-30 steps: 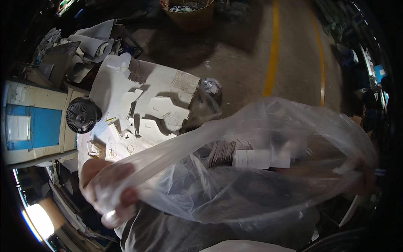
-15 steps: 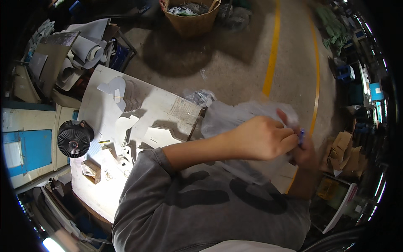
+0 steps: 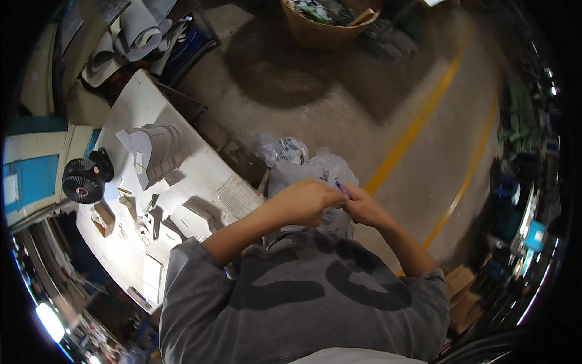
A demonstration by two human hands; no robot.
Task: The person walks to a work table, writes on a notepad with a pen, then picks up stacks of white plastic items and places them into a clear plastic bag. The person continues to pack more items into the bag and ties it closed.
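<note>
My left hand (image 3: pixel 303 202) and my right hand (image 3: pixel 362 206) meet in front of my chest, both closed on the gathered top of a clear plastic bag (image 3: pixel 318 173). The bag hangs bunched below my hands, with small dark and white items showing dimly through it. A small blue piece (image 3: pixel 341 187) pokes out between my fingers. My grey sleeves fill the lower part of the view.
A white worktable (image 3: pixel 200 176) to my left carries stacked white cut pieces (image 3: pixel 154 151) and a small black fan (image 3: pixel 85 180). A woven basket (image 3: pixel 321 27) stands on the concrete floor ahead. A yellow floor line (image 3: pixel 418 121) runs at right. Rolled grey sheets (image 3: pixel 130 36) lie far left.
The bag, stretched wide open near the camera a second ago, has been gathered into a bunch. Both hands now sit together at its top, and the view has turned toward the floor.
</note>
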